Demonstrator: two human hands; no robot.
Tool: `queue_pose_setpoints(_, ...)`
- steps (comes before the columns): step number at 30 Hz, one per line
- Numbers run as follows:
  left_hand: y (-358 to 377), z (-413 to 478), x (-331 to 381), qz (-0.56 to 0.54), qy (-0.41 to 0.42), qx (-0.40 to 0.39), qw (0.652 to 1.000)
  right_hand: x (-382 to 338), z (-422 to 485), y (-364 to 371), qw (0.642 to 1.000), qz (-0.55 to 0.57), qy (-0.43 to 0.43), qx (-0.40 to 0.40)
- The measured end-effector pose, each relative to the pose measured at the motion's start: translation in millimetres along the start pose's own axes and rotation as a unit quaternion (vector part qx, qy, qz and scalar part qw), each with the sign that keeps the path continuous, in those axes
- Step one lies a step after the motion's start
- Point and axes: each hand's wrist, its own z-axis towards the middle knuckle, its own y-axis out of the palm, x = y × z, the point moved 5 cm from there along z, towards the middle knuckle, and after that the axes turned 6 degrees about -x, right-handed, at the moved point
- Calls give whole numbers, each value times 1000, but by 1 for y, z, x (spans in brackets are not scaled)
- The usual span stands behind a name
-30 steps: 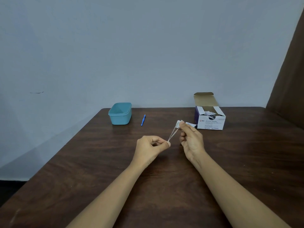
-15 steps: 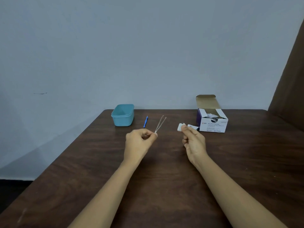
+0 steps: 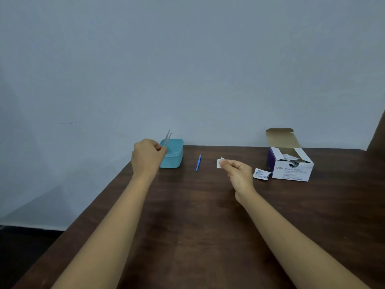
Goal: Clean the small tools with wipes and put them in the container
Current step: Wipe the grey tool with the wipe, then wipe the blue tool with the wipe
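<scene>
My left hand (image 3: 148, 156) grips metal tweezers (image 3: 168, 138) by one end, tips pointing up, just over the near left rim of the teal container (image 3: 175, 158) at the table's far left. My right hand (image 3: 236, 171) pinches a small white wipe (image 3: 219, 163) between thumb and fingers, above the middle of the table. A small blue tool (image 3: 198, 162) lies flat on the wood between the container and my right hand.
An open box of alcohol swabs (image 3: 290, 163) stands at the far right with a torn sachet (image 3: 260, 174) beside it. The dark wooden table (image 3: 198, 226) meets a pale wall; its left edge runs diagonally.
My left hand carried the tweezers away from the wipe, left and farther back, up to the teal container. My right hand stayed near the middle with the wipe.
</scene>
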Motion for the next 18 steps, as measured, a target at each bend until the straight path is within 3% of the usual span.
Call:
queue_pose_setpoints(6, 8, 52, 0, 118, -12, -58, 991, 13, 28, 15, 999, -24, -16, 15)
queue_pose_setpoints(12, 37, 84, 6, 239, -5, -140, 961, 29, 32, 19, 991, -119, -57, 4)
queue_pose_setpoints(18, 62, 98, 10, 341, 14, -183, 922, 31, 38, 18, 989, -139, -57, 5)
